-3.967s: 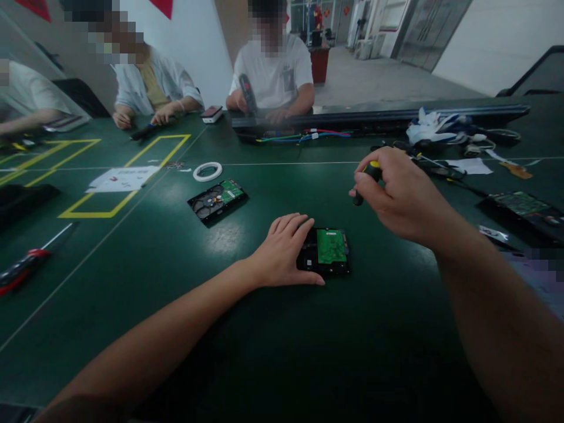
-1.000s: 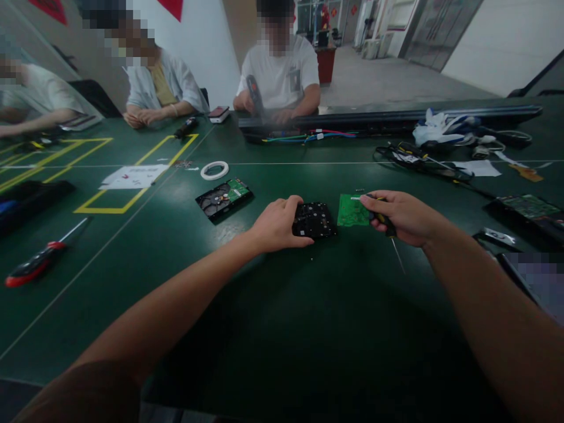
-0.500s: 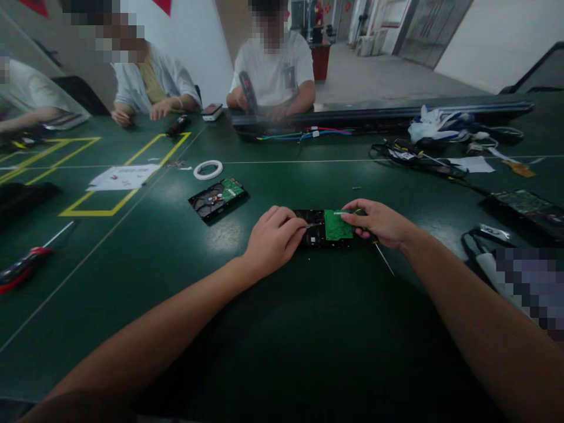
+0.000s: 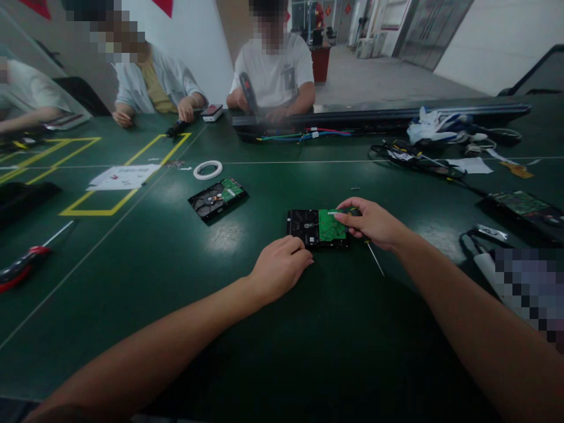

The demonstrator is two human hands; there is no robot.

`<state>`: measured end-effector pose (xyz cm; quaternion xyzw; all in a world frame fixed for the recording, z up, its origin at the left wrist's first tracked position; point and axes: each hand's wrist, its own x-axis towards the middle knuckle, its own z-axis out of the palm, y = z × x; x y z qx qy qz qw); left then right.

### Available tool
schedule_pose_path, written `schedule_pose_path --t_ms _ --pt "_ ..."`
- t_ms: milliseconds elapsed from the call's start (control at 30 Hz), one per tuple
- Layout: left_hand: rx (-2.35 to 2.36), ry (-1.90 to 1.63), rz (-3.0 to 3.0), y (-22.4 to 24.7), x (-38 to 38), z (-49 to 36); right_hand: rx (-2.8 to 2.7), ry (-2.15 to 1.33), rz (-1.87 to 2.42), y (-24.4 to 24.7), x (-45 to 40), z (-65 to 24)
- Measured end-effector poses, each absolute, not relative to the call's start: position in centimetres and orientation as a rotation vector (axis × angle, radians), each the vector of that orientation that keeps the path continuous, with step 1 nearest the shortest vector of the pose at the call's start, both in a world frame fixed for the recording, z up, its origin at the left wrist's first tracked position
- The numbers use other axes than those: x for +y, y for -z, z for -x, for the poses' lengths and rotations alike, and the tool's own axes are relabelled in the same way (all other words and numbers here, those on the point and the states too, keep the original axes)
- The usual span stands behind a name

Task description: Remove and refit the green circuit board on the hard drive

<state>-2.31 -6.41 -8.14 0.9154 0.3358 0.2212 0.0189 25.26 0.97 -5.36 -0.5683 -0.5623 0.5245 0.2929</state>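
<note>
On the bench (image 4: 154,264), hard drive (image 4: 303,223) lies with green board (image 4: 330,228) over its right end. Right hand (image 4: 368,223) curled round screwdriver (image 4: 375,259), thumb on board; left hand (image 4: 282,267) bent at drive's near edge, can't tell if gripping. Likely positioning the board; next move calls for a steady drive, level board.

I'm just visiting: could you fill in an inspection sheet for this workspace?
Surface: green table, with yellow outlines and thin white lines.
Job's things: black hard drive, green circuit board over its right half; whether fastened, unclear.
Clutter: second hard drive, white ring, papers, red-and-black screwdriver.
Grips: left grip, a curled bare hand, at the black drive's near edge, contact unclear; right grip holds a slim screwdriver, thumb over the board.
Cables: coloured wires along a long dark panel.
Surroundings: three people beyond the table's far side; glass doors behind.
</note>
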Motion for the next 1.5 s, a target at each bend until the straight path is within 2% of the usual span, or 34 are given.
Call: schedule_pose_path --t_ms 333,800,1167,1500 --pt "1.105 -0.642 -2.911 8.3 -6.7 1.9 -1.689 -1.021 1.691 6.1 1.0 -25.0" --pt "1.030 -0.593 -2.946 7.9 -7.0 2.0 -1.698 -1.011 1.696 6.4 1.3 -25.2" --pt "0.920 -0.819 -2.938 8.3 -6.9 2.1 -1.634 -1.103 1.669 6.4 1.7 -25.4" --pt "0.956 -0.880 -2.905 8.3 -7.0 1.8 -1.750 -1.005 1.746 6.0 1.5 -24.8"
